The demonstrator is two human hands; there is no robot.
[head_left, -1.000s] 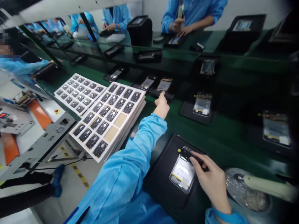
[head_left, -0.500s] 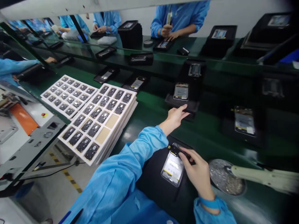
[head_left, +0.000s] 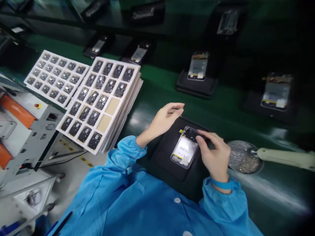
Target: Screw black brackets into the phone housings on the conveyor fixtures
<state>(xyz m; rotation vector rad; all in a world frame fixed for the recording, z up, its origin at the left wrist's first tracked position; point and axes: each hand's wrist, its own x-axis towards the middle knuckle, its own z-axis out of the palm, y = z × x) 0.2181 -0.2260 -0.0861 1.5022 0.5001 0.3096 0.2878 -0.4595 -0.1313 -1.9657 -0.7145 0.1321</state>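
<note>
An opened phone (head_left: 184, 151), its pale battery area showing, lies on a black tray (head_left: 164, 155) in front of me. Across its upper end sits a black phone part (head_left: 190, 134). My right hand (head_left: 214, 152) pinches this part at its right edge between thumb and fingers; the fingertips partly hide it. Empty, my left hand (head_left: 165, 120) hovers by the tray's far left corner, fingers stretched out and thumb a little apart from them. A yellow tab (head_left: 181, 131) sticks out at the phone's upper left.
Two white compartment trays (head_left: 137, 73) of black phone parts stand at left, the nearer one stacked. A round dish (head_left: 246, 157) of small metal pieces and a pale-handled tool (head_left: 283, 157) lie at right. More opened phones (head_left: 198, 65) rest on black trays beyond.
My left hand has drawn back from the farther phone tray toward the near one. My right hand stays at the phone's upper end. The view has tilted downward.
</note>
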